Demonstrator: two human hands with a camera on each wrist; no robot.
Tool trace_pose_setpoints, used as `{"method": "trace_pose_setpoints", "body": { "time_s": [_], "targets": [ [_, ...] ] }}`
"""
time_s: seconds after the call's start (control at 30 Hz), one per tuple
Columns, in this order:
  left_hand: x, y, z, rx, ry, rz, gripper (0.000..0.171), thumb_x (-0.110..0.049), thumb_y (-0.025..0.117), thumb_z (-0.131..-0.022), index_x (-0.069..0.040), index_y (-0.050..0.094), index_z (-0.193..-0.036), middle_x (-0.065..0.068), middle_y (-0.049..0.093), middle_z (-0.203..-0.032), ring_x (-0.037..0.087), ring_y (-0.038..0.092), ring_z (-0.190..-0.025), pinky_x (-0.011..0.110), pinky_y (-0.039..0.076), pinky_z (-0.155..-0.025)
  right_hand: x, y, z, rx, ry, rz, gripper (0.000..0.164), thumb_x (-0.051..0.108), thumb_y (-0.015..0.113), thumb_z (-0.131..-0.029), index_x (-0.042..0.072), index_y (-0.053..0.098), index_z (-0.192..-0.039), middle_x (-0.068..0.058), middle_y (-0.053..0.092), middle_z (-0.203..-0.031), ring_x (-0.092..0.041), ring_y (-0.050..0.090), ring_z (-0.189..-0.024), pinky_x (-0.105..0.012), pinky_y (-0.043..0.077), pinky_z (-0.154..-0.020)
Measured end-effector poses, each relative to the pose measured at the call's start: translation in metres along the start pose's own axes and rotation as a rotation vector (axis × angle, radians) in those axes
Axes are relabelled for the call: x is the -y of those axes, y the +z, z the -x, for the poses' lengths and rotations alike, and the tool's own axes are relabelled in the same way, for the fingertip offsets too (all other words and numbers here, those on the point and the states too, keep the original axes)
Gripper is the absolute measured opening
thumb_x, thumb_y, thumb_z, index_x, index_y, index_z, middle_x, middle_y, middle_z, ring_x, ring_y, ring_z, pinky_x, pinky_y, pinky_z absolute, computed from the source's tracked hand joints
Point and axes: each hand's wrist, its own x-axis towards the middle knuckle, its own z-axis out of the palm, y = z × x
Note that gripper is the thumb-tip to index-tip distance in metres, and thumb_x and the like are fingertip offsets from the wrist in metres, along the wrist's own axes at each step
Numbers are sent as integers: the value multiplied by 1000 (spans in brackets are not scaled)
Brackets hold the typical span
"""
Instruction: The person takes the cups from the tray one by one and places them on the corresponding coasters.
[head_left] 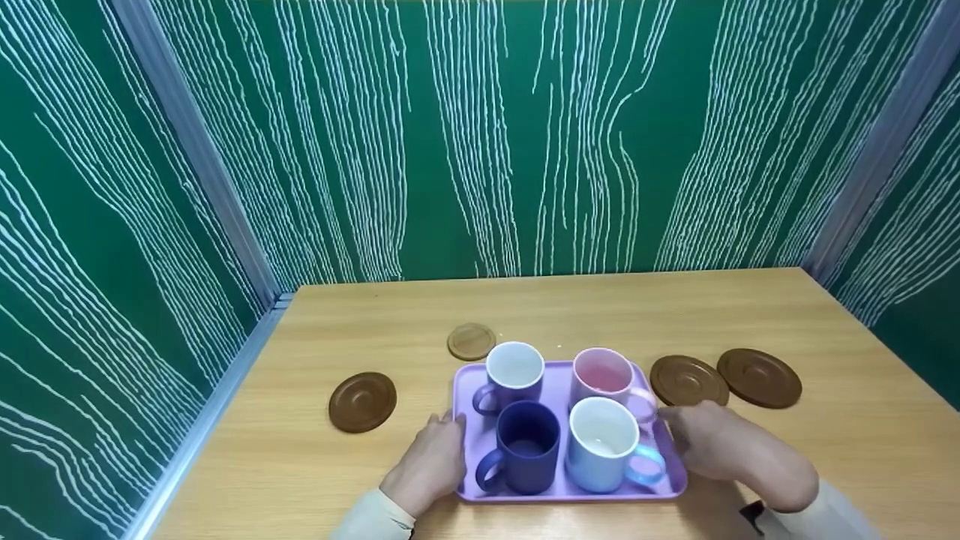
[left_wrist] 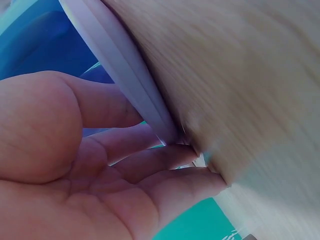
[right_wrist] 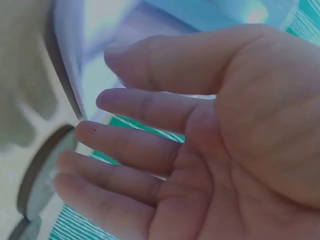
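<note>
A lilac tray (head_left: 555, 373) lies on the table with several mugs on it. At its front are a dark navy mug (head_left: 528, 466) and a light blue mug (head_left: 592, 471) with a white inside. Behind them stand a purple mug (head_left: 514, 367) with a white inside and a pink mug (head_left: 603, 373). My left hand (head_left: 433, 459) pinches the tray's left edge, thumb inside the rim, other fingers outside and low by the tabletop. At the right edge, my right hand (head_left: 712, 442) has its fingers nearly straight, thumb over the tray (right_wrist: 92, 75) and fingertips beside the rim.
Two brown wooden coasters, a nearer one (head_left: 688, 381) and a farther one (head_left: 759, 378), lie right of the tray. Another brown coaster (head_left: 362, 403) is at the left. A smaller, lighter wooden disc (head_left: 471, 342) lies behind the tray. Green patterned panels (head_left: 465, 150) enclose the table.
</note>
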Motion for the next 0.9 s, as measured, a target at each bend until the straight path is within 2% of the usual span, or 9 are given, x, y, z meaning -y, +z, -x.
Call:
{"method": "trace_pose_setpoints", "body": {
  "time_s": [0.1,0.17,0.23,0.33,0.43,0.53,0.67,0.9],
  "targets": [
    [0,0,0,7,-9,8,50,7,60,-87,14,57,-136,36,58,-136,58,56,-123,60,50,-103,-7,-11,3,-24,15,3,38,0,69,-84,7,70,-121,-4,66,-85,-19,55,-72,-37,50,-62],
    [0,0,0,16,-18,14,51,7,61,-87,14,57,-137,36,57,-138,59,55,-124,61,49,-104,-12,-18,4,-53,15,12,26,2,69,-85,13,68,-108,-3,67,-86,-19,55,-72,-36,49,-60],
    [0,0,0,22,-24,12,52,7,61,-86,14,57,-138,36,57,-138,59,54,-125,61,49,-104,-19,-23,4,-92,1,26,24,1,67,-83,17,65,-102,1,63,-81,-18,54,-69,-34,47,-58],
    [0,0,0,24,-25,5,52,7,61,-86,14,57,-138,37,57,-137,58,55,-125,60,49,-105,-29,-27,2,-179,-25,42,29,0,66,-83,12,68,-109,0,67,-84,-18,60,-72,-38,53,-60],
    [1,0,1,9,-10,-6,52,7,62,-85,14,58,-136,36,60,-133,54,60,-119,58,53,-100,-39,-27,-2,-274,-30,66,39,5,67,-89,2,67,-127,-15,73,-106,-34,70,-92,-55,58,-78],
    [1,1,3,-23,22,-28,44,7,62,-85,13,62,-129,31,65,-123,44,64,-102,53,59,-84,-46,-25,-7,-337,-17,66,42,10,66,-94,-2,63,-134,-32,65,-127,-52,62,-115,-68,50,-94],
    [1,2,3,-55,56,-43,36,8,61,-84,11,64,-120,25,67,-110,35,61,-87,48,57,-70,-54,-19,-15,-335,-3,46,46,15,65,-97,-5,59,-138,-40,55,-138,-59,51,-128,-73,41,-103],
    [-1,0,2,-48,54,-49,42,7,61,-84,13,63,-126,28,66,-115,37,62,-92,49,59,-75,-65,-7,-25,-232,50,8,59,24,64,-100,-2,47,-151,-43,37,-151,-69,34,-135,-80,31,-105]
  ]
}}
